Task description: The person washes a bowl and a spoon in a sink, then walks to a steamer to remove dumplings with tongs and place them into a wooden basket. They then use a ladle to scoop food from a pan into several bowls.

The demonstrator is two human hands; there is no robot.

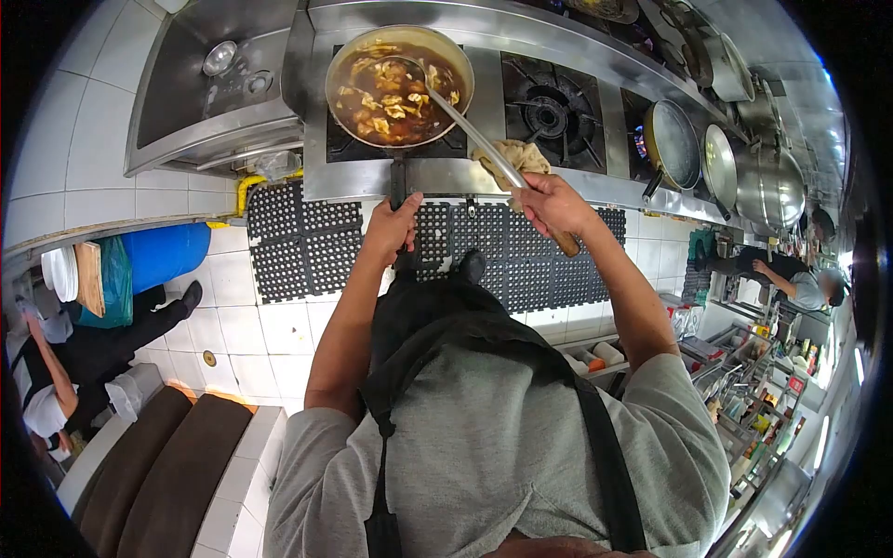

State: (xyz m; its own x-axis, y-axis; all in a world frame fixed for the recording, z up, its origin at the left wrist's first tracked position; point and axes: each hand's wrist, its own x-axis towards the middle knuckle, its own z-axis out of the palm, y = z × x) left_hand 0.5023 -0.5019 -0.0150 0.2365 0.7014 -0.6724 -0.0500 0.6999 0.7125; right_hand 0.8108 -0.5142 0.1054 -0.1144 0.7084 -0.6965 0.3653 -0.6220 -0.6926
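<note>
The space over the pan (398,86) is crossed slantwise by the ladle (474,136). Open room is found above the bare burner (553,112) just beside it, hemmed at the front by a crumpled cloth (526,156) and farther right by two tilted pans (672,144).

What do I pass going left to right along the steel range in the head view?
Sink basin → pan of brown stew → bare burner → first steel pan → second steel pan → large steel pot. The left hand grips that pan by its handle; the right hand holds the ladle.
</note>
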